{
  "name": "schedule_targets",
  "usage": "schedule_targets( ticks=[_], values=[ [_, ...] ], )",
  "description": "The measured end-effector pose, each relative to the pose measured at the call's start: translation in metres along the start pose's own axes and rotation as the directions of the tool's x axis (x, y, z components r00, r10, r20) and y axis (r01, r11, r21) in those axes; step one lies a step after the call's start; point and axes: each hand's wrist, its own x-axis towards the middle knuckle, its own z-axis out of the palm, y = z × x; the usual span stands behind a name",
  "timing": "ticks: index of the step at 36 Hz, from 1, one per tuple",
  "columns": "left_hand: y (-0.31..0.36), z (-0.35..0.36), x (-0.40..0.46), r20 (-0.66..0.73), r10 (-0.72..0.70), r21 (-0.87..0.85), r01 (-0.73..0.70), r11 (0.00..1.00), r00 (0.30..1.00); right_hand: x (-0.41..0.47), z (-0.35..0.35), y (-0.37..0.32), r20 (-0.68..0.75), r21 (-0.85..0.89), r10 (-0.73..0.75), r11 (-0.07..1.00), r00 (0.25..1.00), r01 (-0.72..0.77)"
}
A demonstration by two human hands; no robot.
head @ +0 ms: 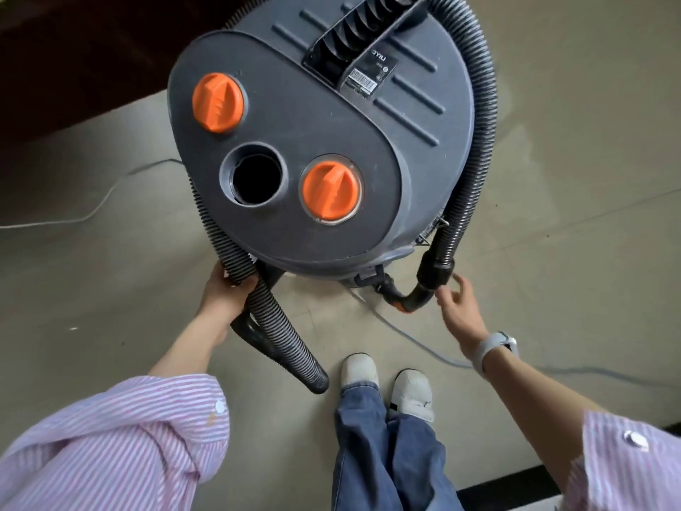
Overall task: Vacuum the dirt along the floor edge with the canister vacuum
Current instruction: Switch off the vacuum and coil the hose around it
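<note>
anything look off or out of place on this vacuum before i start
One thing: the round port on the grey canister vacuum lid, between the two orange knobs, is open with nothing plugged in. The left hand grips a loose end of black ribbed hose dangling near the floor.

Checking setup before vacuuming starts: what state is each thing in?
Hose: loose end hanging free, gripped by left hand.
Right hand: open, beside the hose elbow, holding nothing.
Round port: open, nothing plugged in.
Orange caps: both seated in the lid.
Canister: upright.
</note>
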Motion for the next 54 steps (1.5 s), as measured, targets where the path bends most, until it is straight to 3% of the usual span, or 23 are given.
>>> schedule_targets(
  ticks=[2,8,18,22,27,33,36,39,44,49,51,54],
  values=[
    [-0.007,0.001,0.000,0.001,-0.041,-0.010,0.041,0.999,0.999,-0.007,0.011,0.004,0.021,0.010,0.010,1.000,1.000,-0.010],
    [-0.026,-0.001,0.002,-0.006,-0.005,-0.033,0.005,0.999,1.000,0.024,0.000,-0.013,-0.109,0.067,0.055,0.997,0.992,-0.048],
    [-0.030,0.025,-0.011,-0.122,0.003,0.027,0.001,1.000,0.993,0.046,-0.041,-0.062,-0.168,-0.025,-0.102,0.995,0.980,0.099],
    [-0.013,0.021,-0.018,-0.221,-0.088,-0.160,0.053,0.986,0.971,0.040,-0.055,-0.089,-0.161,-0.052,-0.132,0.991,0.978,0.125],
    [0.033,0.010,-0.021,-0.137,-0.098,-0.410,0.033,0.911,0.986,0.029,-0.064,-0.129,-0.142,-0.045,-0.217,0.976,0.966,0.213],
    [0.083,-0.002,-0.018,-0.068,-0.236,-0.574,0.155,0.804,0.969,0.008,-0.060,-0.179,-0.101,0.023,-0.250,0.967,0.963,0.253],
    [0.080,-0.001,-0.017,-0.105,-0.224,-0.523,0.138,0.841,0.969,-0.001,-0.052,-0.186,-0.079,0.081,-0.228,0.969,0.970,0.234],
    [0.050,0.000,-0.016,-0.140,-0.214,-0.332,0.158,0.930,0.967,-0.007,-0.038,-0.166,-0.064,0.070,-0.181,0.980,0.981,0.185],
    [0.002,0.011,-0.005,0.013,-0.216,-0.145,0.216,0.966,0.976,-0.013,-0.013,-0.103,-0.044,0.056,-0.049,0.997,0.998,0.051],
    [-0.027,0.024,0.040,-0.026,-0.184,-0.029,0.183,0.983,0.983,-0.025,0.006,-0.076,-0.014,0.022,-0.043,0.999,0.999,0.044],
    [-0.018,0.026,0.039,-0.036,-0.178,-0.033,0.177,0.984,0.983,-0.029,0.009,-0.083,-0.031,0.014,-0.085,0.996,0.996,0.086],
    [0.010,0.017,0.012,-0.078,-0.168,-0.228,0.146,0.963,0.983,-0.033,0.008,-0.101,-0.075,-0.013,-0.147,0.989,0.986,0.147]
  ],
)
